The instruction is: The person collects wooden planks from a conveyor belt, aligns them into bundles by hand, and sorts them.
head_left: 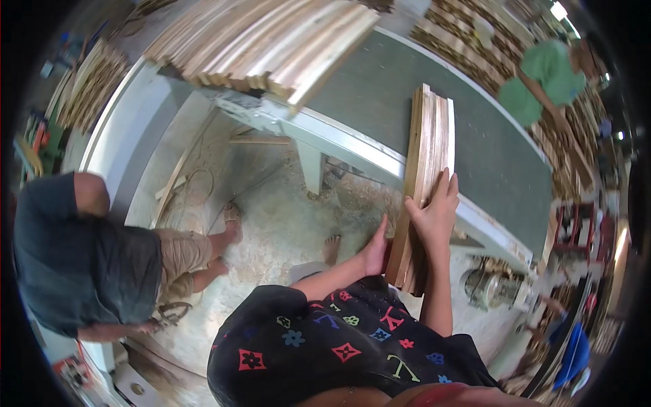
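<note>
- Workshop, head view: a green-topped table (502, 163) crosses ahead, wooden slats (264, 44) lining its left; a person in green (542, 81) is beyond, another in a dark shirt (88, 258) at left.
- Stacked wooden strips (428, 142) reach over the table's near edge, long axis running outward from the wearer's body.
- Right hand (436, 209) grips them across the top; left hand (375, 254) meets their left side, fingers hidden, so its closure I cannot tell.

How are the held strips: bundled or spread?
Bundled: the strips lie closely side by side, with the right hand across them and the left hand alongside.
</note>
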Motion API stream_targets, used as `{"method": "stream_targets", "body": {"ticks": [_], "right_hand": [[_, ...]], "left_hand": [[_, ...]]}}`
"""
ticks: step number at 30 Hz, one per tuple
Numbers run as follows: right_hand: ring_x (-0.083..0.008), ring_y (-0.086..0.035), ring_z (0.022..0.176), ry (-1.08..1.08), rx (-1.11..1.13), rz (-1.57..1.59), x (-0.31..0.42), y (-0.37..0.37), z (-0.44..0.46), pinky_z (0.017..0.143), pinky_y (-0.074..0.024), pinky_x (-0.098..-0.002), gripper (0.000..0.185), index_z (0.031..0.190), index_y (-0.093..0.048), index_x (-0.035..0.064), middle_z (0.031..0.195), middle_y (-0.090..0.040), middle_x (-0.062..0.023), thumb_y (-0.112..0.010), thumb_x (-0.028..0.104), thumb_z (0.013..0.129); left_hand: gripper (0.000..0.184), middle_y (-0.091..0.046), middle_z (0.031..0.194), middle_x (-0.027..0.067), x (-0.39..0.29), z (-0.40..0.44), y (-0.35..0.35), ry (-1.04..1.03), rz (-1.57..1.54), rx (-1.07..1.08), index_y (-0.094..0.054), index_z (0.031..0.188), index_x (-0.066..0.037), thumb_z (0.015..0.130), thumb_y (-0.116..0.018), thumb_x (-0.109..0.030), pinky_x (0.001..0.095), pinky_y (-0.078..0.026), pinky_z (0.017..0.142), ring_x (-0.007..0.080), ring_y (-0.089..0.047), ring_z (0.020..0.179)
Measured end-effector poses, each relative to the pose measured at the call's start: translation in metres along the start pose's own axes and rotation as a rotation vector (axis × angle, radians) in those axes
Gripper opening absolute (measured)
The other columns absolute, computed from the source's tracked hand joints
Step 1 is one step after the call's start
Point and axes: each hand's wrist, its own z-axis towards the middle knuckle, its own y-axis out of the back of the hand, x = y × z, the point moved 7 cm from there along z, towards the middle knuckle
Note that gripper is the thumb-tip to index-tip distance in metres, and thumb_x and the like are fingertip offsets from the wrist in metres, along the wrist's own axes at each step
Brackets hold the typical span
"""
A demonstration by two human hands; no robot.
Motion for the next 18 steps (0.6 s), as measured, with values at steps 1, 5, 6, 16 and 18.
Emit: {"method": "stream_targets", "body": {"ticks": [1, 5, 6, 16, 18], "right_hand": [[-0.052, -0.045, 0.123, -0.029, 0.043, -0.006, 0.009, -0.006, 0.014, 0.102, -0.0423, -0.0526, 0.102, 0.15, -0.028, -0.0003, 0.15, -0.029, -0.0334, -0.077, 0.036, 0.068], [-0.0477, -0.043, 0.13, -0.018, 0.17, 0.07, 0.076, -0.033, 0.115, 0.108, -0.0396, -0.0501, 0.096, 0.148, -0.032, 0.001, 0.148, -0.034, -0.0282, -0.075, 0.041, 0.072], [-0.0464, -0.045, 0.129, -0.014, 0.123, 0.033, 0.087, -0.054, 0.152, 0.106, -0.0415, -0.0497, 0.097, 0.147, -0.035, 0.0008, 0.145, -0.037, -0.0279, -0.075, 0.045, 0.071], [-0.0391, -0.058, 0.12, -0.089, -0.016, 0.392, 0.125, -0.171, 0.303, 0.105, -0.0427, -0.0466, 0.109, 0.15, -0.028, -0.0034, 0.127, -0.06, -0.0274, -0.069, 0.067, 0.077], [-0.0354, -0.061, 0.116, -0.018, -0.222, 0.851, 0.083, -0.201, 0.298, 0.1, -0.0475, -0.0405, 0.078, 0.142, -0.042, -0.0046, 0.124, -0.063, -0.0238, -0.064, 0.051, 0.091]], "left_hand": [[0.095, -0.055, 0.139, 0.0158, -0.007, -0.013, -0.001, 0.02, -0.01, 0.004, -0.046, 0.141, 0.002, 0.089, -0.042, -0.077, 0.0442, -0.043, 0.107, 0.0282, -0.055, 0.125], [0.09, -0.053, 0.142, 0.0174, -0.04, -0.042, 0.067, -0.223, 0.103, 0.013, -0.041, 0.144, 0.004, 0.094, -0.04, -0.07, 0.0391, -0.037, 0.112, 0.0259, -0.049, 0.132], [0.087, -0.046, 0.149, 0.0171, -0.05, -0.057, 0.094, -0.281, 0.075, -0.017, -0.037, 0.147, 0.004, 0.096, -0.039, -0.067, 0.0378, -0.032, 0.116, 0.0251, -0.043, 0.138], [0.078, -0.06, 0.131, 0.011, 0.133, -0.291, 0.405, -1.114, -0.354, -1.283, -0.044, 0.143, -0.008, 0.091, -0.055, -0.065, 0.05, -0.039, 0.101, 0.0252, -0.055, 0.116], [0.068, -0.068, 0.11, 0.0096, 0.223, -0.302, 0.465, -0.972, -0.212, -1.524, -0.046, 0.142, -0.002, 0.093, -0.059, -0.049, 0.0388, -0.053, 0.081, 0.0236, -0.064, 0.093]]}}
